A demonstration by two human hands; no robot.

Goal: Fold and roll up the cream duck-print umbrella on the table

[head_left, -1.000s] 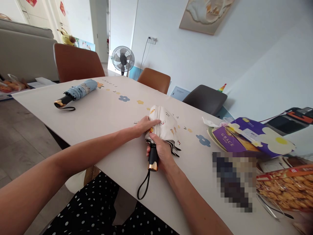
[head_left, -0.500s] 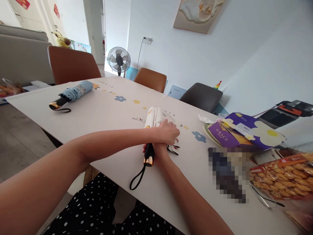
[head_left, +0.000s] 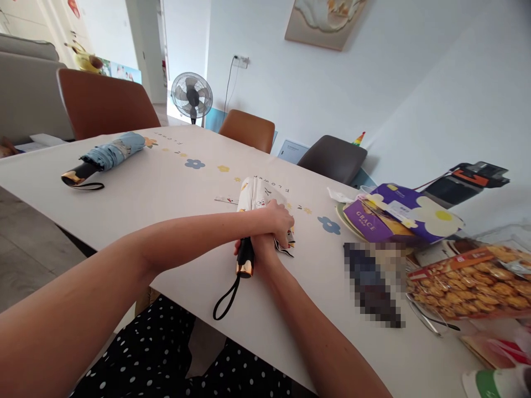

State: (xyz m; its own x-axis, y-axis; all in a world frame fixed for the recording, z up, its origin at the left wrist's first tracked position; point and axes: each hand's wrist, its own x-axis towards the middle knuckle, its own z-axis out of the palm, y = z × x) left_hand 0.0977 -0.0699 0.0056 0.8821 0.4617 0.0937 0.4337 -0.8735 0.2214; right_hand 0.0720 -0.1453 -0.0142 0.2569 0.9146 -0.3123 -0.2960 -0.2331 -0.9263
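Note:
A folded white umbrella (head_left: 254, 194) with small printed figures lies on the white table (head_left: 174, 193) in front of me. My right hand (head_left: 258, 246) grips its black handle (head_left: 244, 258), from which a black wrist loop (head_left: 226, 298) hangs over the table edge. My left hand (head_left: 279, 220) reaches across over the right wrist and closes on the umbrella's canopy folds and strap on the right side.
A folded light-blue umbrella (head_left: 103, 157) lies at the far left. A purple box (head_left: 398, 218) on a plate, a snack packet (head_left: 468, 282) and a blurred dark object (head_left: 371, 282) sit to the right. Brown chairs (head_left: 102, 102) stand around the table.
My left hand has crossed from the umbrella's left side over my right wrist to its right side and closed on the canopy folds. The right hand kept hold of the handle.

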